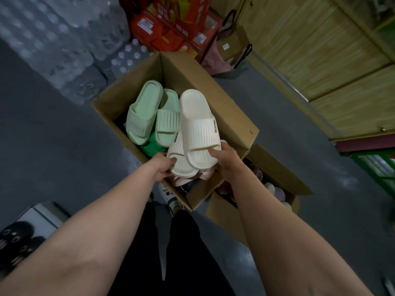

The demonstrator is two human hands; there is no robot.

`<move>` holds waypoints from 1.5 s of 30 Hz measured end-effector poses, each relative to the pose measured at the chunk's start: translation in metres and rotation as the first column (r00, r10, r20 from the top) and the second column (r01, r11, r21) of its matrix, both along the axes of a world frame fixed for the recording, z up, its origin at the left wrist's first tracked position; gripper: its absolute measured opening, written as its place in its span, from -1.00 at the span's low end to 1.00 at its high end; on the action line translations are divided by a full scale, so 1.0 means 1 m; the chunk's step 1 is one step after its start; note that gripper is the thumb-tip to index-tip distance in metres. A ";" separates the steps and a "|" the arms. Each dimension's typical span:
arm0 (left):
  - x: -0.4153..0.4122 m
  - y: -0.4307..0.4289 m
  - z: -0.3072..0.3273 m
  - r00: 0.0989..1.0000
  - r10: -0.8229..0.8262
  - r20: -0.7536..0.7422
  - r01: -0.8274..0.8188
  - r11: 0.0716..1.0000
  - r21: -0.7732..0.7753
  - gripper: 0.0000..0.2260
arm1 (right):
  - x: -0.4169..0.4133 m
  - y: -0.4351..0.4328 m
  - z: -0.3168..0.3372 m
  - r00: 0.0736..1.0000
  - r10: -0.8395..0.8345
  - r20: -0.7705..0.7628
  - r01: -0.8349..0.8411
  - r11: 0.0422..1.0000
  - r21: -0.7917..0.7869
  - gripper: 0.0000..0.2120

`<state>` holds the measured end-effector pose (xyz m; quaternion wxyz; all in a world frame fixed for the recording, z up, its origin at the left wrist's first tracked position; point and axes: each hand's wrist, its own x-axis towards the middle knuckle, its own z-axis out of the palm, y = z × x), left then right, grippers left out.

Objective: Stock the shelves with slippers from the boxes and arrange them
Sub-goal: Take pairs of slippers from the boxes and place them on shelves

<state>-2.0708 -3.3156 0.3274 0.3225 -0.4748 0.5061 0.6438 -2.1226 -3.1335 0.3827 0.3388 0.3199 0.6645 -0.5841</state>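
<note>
Left hand [163, 167] and right hand [226, 161], both tight on cream slippers [198, 124] above the cardboard box [192, 75].

I can reach into the box [192, 76] from above along its bare right wall. Pale green slippers [147, 116] crowd the left wall. Cream slippers [198, 124], held by the left hand [163, 167] and right hand [224, 161], block the near end. A second box [275, 167] stands just beside the near right corner.

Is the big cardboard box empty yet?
Not empty: pale green slippers and a bright green one lie inside the cardboard box.
</note>
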 end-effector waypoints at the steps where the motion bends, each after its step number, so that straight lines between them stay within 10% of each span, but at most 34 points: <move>1: 0.000 -0.003 0.008 0.999 0.049 -0.001 -0.049 0.999 0.016 -0.71 | 0.000 -0.005 0.005 1.000 -0.020 -0.010 0.020 1.000 -0.019 -0.48; 10: 0.028 -0.046 0.096 0.830 0.512 -0.219 -0.533 0.845 -0.046 -0.60 | -0.009 -0.081 0.090 0.987 -0.160 -0.023 0.149 0.957 -0.248 -0.69; 18: 0.081 -0.131 0.184 0.501 0.719 -0.482 -0.837 0.544 -0.058 -0.56 | -0.010 -0.177 0.149 0.947 0.154 -0.281 -0.223 0.947 -0.233 -0.63; 29: 0.206 -0.229 0.291 0.153 0.700 -0.697 -0.986 0.157 -0.059 -0.70 | 0.065 -0.334 0.234 0.639 0.581 -0.503 -0.749 0.620 -0.235 -0.61; 45: 0.448 -0.293 0.393 -0.060 0.477 -0.877 -0.974 -0.219 -0.053 -0.41 | 0.286 -0.493 0.310 0.411 0.656 -0.633 -0.901 0.188 -0.390 -0.43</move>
